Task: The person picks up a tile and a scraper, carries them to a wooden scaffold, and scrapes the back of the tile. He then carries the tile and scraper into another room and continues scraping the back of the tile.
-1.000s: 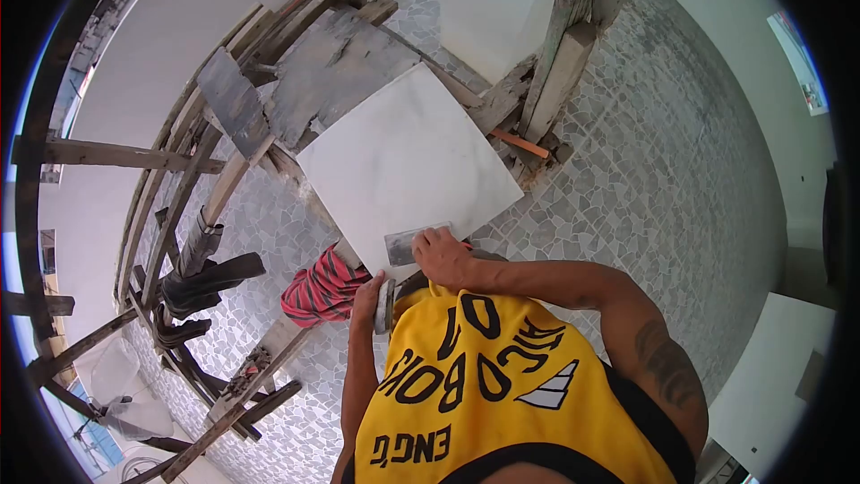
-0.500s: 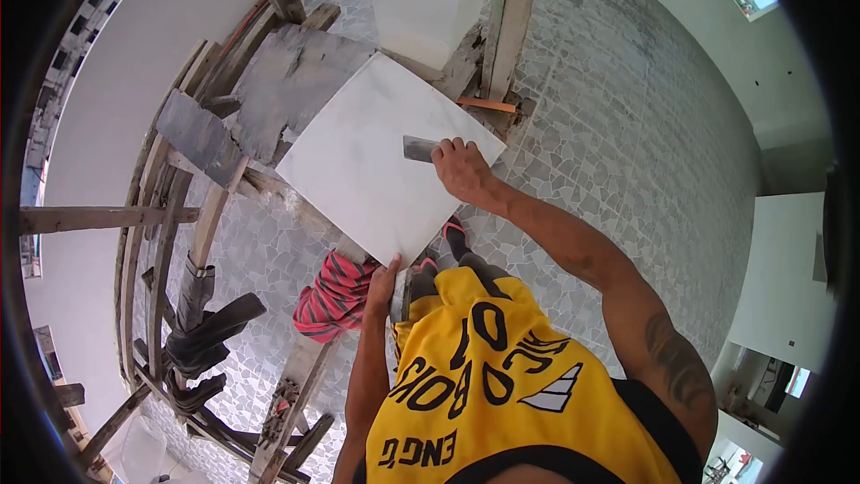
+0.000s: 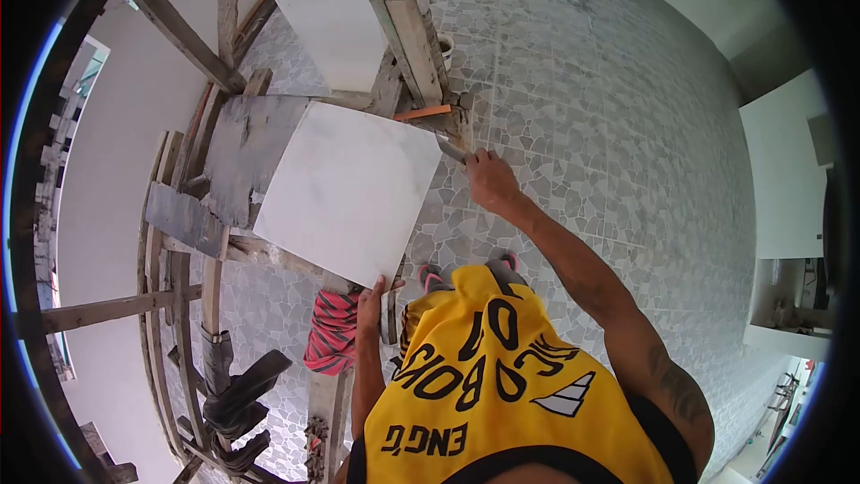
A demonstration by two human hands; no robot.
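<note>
A large white tile (image 3: 345, 188) with faint grey marbling lies across a rough wooden support. My left hand (image 3: 369, 306) grips its near corner, thumb on the upper face and fingers mostly hidden. At the tile's right corner, my right hand (image 3: 493, 181) is closed around a flat grey scraper (image 3: 453, 151), whose handle is hidden in the fist. The blade's tip is at the tile's edge; whether it touches cannot be made out.
Beside my left forearm hangs a red-and-grey striped cloth (image 3: 331, 332). Worn grey boards (image 3: 255, 139) and wooden beams (image 3: 414, 45) surround the tile. An orange strip (image 3: 423, 113) lies behind it. Dark cloths (image 3: 246, 390) hang on timber at left. Stone-patterned floor (image 3: 573, 125) extends right.
My right hand has moved the scraper from over the tile's face to its right corner, and the blade is now angled. The camera view has turned; my left hand still holds the near corner.
</note>
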